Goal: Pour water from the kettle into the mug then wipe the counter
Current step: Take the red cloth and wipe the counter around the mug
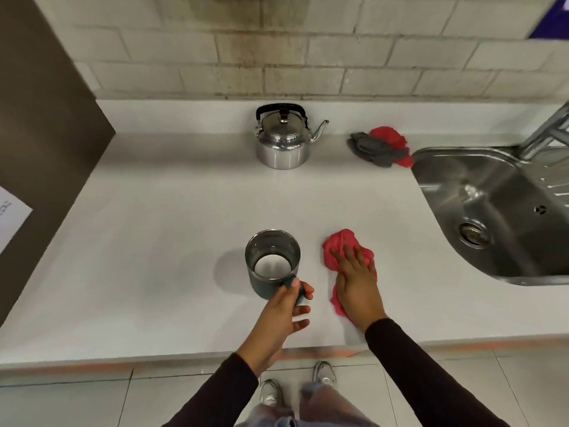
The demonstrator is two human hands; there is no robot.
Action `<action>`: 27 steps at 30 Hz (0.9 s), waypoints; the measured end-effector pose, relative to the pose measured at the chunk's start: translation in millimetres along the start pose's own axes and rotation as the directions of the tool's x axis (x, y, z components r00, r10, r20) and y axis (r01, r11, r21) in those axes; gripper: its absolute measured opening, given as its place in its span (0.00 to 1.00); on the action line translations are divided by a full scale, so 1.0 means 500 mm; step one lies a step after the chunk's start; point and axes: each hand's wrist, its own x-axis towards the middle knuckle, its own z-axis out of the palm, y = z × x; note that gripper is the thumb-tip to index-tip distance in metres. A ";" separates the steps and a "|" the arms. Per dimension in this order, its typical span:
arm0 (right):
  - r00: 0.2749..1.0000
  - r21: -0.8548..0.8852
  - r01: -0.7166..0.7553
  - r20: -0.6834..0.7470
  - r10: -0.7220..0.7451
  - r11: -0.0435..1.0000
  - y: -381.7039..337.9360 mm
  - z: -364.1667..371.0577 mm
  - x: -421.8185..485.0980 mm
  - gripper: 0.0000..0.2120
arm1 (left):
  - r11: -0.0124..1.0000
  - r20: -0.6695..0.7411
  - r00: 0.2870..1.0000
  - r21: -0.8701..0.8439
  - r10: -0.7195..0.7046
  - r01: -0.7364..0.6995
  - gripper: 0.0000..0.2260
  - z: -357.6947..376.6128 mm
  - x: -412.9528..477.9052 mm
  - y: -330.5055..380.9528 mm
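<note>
A dark green mug (271, 263) with a steel inside stands upright on the white counter (154, 241), near its front edge. My left hand (283, 312) grips the mug's handle. Just to the right, my right hand (357, 282) lies flat with spread fingers on a crumpled red cloth (341, 245), pressing it onto the counter. The steel kettle (281, 140) with a black handle sits at the back by the wall, lid on, spout pointing right, well clear of both hands.
A pile of grey and red cloths (380, 146) lies right of the kettle. A steel sink (498, 217) with a tap (548, 131) fills the right side. A brown panel (40, 134) borders the counter on the left. A brick wall runs behind.
</note>
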 end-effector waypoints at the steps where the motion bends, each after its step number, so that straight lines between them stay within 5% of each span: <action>1: 1.000 0.033 -0.003 -0.012 0.004 0.999 -0.005 0.005 -0.004 0.25 | 0.999 -0.035 0.999 0.041 0.023 -0.021 0.14 0.003 0.003 -0.003; 5: 0.996 0.252 -0.059 -0.055 0.076 0.966 -0.024 0.016 0.005 0.22 | 0.979 -0.145 0.980 0.171 0.135 -0.109 0.15 -0.009 0.002 -0.013; 9: 0.992 0.435 -0.128 0.052 0.117 0.891 -0.053 0.028 0.037 0.20 | 0.973 -0.172 0.975 0.207 0.139 -0.102 0.16 -0.023 -0.008 0.000; 19: 0.927 0.640 -0.024 0.302 -0.222 0.768 -0.204 0.086 0.108 0.17 | 0.961 -0.272 0.935 0.215 0.227 -0.171 0.19 -0.095 -0.090 0.050; 24: 0.798 0.514 0.271 0.352 -0.489 0.814 -0.246 0.108 0.069 0.18 | 0.959 -0.376 0.890 0.211 0.259 -0.190 0.20 -0.132 -0.141 0.059; 27: 0.634 0.305 0.628 0.333 -0.698 0.716 -0.234 0.126 0.028 0.17 | 0.957 -0.421 0.866 0.210 0.271 -0.198 0.18 -0.144 -0.159 0.060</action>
